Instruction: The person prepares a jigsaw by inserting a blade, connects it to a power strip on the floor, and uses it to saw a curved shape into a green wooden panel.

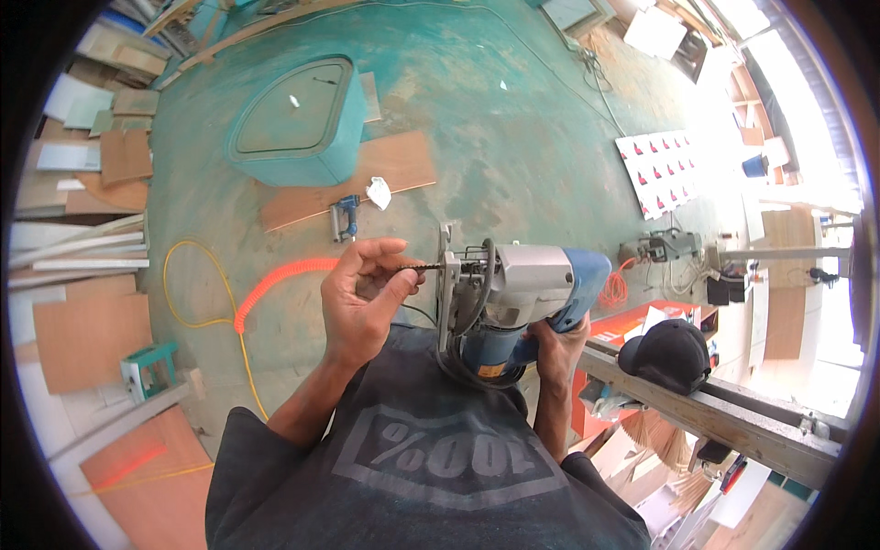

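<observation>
In front of my chest I hold a blue and silver jigsaw (530,280) turned on its side, its base plate facing left. My right hand (557,350) is wrapped round its blue body from below and behind; part of that hand is hidden by the tool. A thin dark saw blade (423,267) sticks out leftward from the base plate. My left hand (367,295) pinches the blade's free end between thumb and fingers. A black power cord (483,378) loops around the jigsaw's underside.
On the green floor ahead lie a blue nail gun (346,217), a brown board (394,170) and a teal rounded box (302,119). An orange coiled air hose (280,280) runs at left. A black cap (669,356) rests on a beam at right. Wood panels (92,339) lean along the left.
</observation>
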